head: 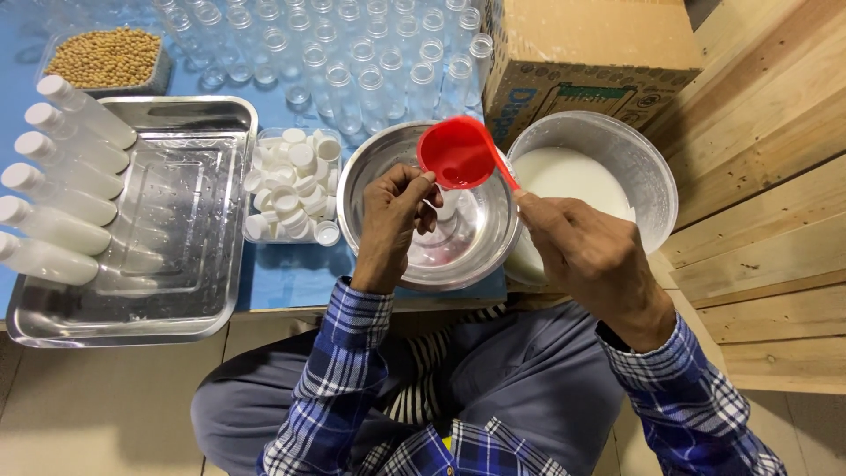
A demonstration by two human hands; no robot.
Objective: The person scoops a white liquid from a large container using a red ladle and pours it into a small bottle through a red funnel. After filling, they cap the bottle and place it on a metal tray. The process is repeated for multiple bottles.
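Head view: right hand (592,256) fingers grip red ladle (455,153) over steel bowl (487,251); left hand (397,216) fingers closed on a small bottle (448,206), mostly hidden.

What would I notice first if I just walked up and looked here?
The bright red scoop jumps out, held by the right hand over a shiny steel bowl in the middle, where the left hand holds a small bottle. Just right of it sits a tub of white liquid. On the left, filled white bottles lie in a row on a metal tray.
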